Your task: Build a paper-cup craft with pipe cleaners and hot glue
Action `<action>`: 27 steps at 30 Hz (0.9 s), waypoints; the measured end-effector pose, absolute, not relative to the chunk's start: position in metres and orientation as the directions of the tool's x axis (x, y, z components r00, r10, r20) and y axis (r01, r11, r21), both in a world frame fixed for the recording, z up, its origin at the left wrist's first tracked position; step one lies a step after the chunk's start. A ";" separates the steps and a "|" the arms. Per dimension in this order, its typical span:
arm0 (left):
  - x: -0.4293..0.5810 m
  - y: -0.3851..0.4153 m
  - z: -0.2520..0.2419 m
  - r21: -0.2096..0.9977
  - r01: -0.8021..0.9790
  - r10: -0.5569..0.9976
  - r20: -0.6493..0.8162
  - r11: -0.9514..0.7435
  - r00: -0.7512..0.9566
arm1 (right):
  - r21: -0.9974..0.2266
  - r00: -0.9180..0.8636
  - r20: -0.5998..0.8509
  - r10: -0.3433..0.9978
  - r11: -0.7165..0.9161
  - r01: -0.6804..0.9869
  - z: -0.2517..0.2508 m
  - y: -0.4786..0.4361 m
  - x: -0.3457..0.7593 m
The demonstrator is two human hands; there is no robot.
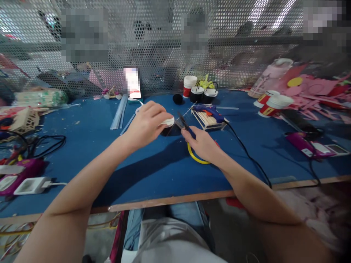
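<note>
In my left hand (148,122) is a small paper cup (169,121), its white round end facing right and a dark part showing below; my fingers close over its top. My right hand (201,144) grips blue-handled scissors (187,126), whose dark blades point up and left, close to the cup. Whether the blades touch it I cannot tell. Under my right hand lies a yellow ring (195,156), partly covered. Behind, a blue glue gun (211,111) rests on a small wooden stick rack (207,121).
Two black cups (196,94) with white tops and stacked red-and-white cups (189,86) stand by the mesh screen (161,47), near a black ball (178,99). Clear glue sticks (119,113) lie left. The glue gun's black cord (246,153) crosses the right side. Pink pieces (315,91) pile up far right.
</note>
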State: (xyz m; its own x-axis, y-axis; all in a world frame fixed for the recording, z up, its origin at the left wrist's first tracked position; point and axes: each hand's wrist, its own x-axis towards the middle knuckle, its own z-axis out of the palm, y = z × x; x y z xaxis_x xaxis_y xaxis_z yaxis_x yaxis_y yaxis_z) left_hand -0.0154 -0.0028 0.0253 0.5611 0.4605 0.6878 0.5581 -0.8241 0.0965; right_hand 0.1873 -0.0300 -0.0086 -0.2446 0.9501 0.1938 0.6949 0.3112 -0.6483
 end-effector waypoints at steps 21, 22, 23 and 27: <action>0.008 -0.003 0.002 0.989 -0.028 0.949 0.148 -0.146 0.279 | -0.617 -0.203 0.297 0.933 0.350 0.705 -0.013 -0.029 0.185; 0.004 -0.003 0.006 0.946 0.077 0.922 0.286 -0.314 0.260 | -0.618 -0.199 0.284 0.938 0.337 0.710 -0.012 -0.030 0.185; 0.000 -0.003 0.010 0.843 0.207 0.861 0.448 -0.496 0.239 | -0.616 -0.192 0.270 0.943 0.323 0.718 -0.010 -0.029 0.186; -0.013 -0.001 0.023 0.098 0.563 0.430 0.755 -0.821 0.495 | -0.590 -0.190 0.256 0.948 0.309 0.746 -0.009 -0.029 0.187</action>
State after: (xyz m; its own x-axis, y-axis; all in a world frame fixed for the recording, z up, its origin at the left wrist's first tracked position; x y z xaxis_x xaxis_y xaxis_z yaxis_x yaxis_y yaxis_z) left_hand -0.0135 -0.0013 0.0231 0.4954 0.4300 0.7548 0.5628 -0.8208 0.0982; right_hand 0.1871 -0.0286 -0.0092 -0.1901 0.9479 0.2557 0.7462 0.3088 -0.5898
